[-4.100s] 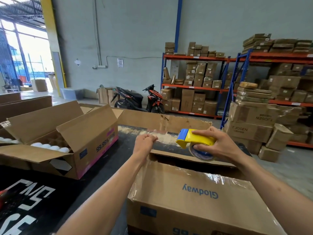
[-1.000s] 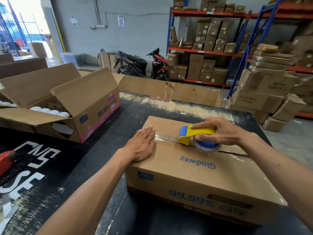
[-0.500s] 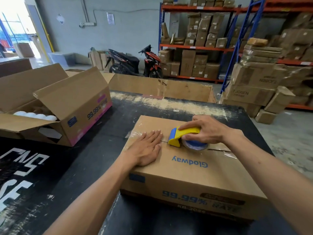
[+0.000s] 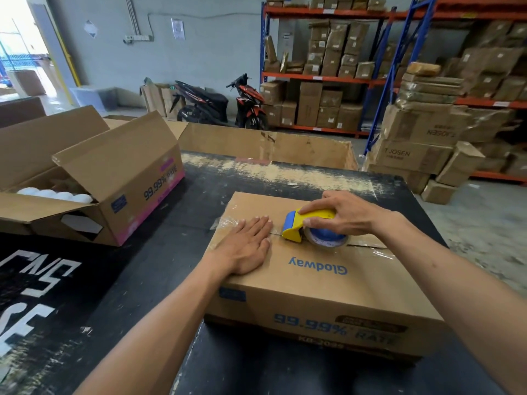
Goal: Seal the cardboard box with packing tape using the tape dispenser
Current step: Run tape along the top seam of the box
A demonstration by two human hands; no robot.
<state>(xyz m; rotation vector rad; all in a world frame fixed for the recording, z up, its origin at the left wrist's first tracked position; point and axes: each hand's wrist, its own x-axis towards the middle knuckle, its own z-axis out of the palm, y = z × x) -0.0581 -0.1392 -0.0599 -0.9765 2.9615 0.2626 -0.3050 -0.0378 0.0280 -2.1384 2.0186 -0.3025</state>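
Closed cardboard box (image 4: 313, 283) sits on black table (image 4: 142, 269), near its right-hand end, "Glodway" print on top facing away from the person; top flaps meet in a seam running L to R across the lid.

L hand (image 4: 246, 246) lies flat on the box top, palm down, fingers straight & together, fingertips on the seam at the box's L end; clear tape (image 4: 225, 223) shows crinkled just beyond the fingertips, wrapping over the L edge.

R hand (image 4: 342, 215) grips tape dispenser (image 4: 308, 228) from above, fingers & thumb curled round the yellow body; dispenser rests on the seam w/ its blue-capped nose just beside the L fingertips, barely apart; blue-cored roll touches the lid under the R palm. To the R of the dispenser the seam shows as a dark open slit; glossy film lies just below it toward the R edge.

Elsewhere: open carton (image 4: 114, 181) w/ white round items on table's L side, well apart from the box; motorbike (image 4: 222, 105) by the wall; shelving racks (image 4: 328, 78) stacked w/ cartons behind.
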